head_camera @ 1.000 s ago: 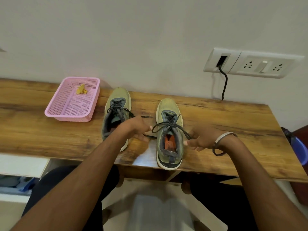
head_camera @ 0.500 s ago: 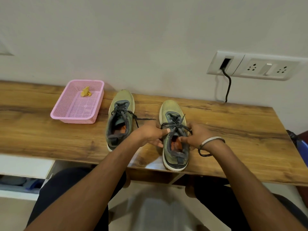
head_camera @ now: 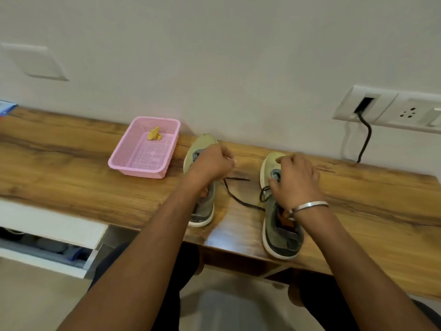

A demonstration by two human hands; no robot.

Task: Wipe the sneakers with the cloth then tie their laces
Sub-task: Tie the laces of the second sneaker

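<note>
Two olive-green sneakers stand toes to the wall on the wooden table (head_camera: 71, 177). My left hand (head_camera: 210, 163) hovers over the tongue of the left sneaker (head_camera: 205, 209) with its fingers curled; whether it holds anything is hidden. My right hand (head_camera: 293, 177) lies over the forefoot of the right sneaker (head_camera: 281, 235), fingers curved down around it and thumb by a lace loop. A loose dark lace (head_camera: 235, 198) trails from the right sneaker across the table between the shoes. The yellow cloth (head_camera: 154, 134) lies crumpled in the pink basket (head_camera: 138, 168).
The pink basket stands left of the sneakers near the wall. A wall socket panel (head_camera: 386, 108) with a black cable (head_camera: 365, 139) hangs at the right. Below the table's left front edge an open white drawer (head_camera: 47, 240) juts out.
My left hand has let go of the right sneaker's lace and moved left over the left sneaker. My right hand slid forward onto the right sneaker's forefoot. The camera view shifted left.
</note>
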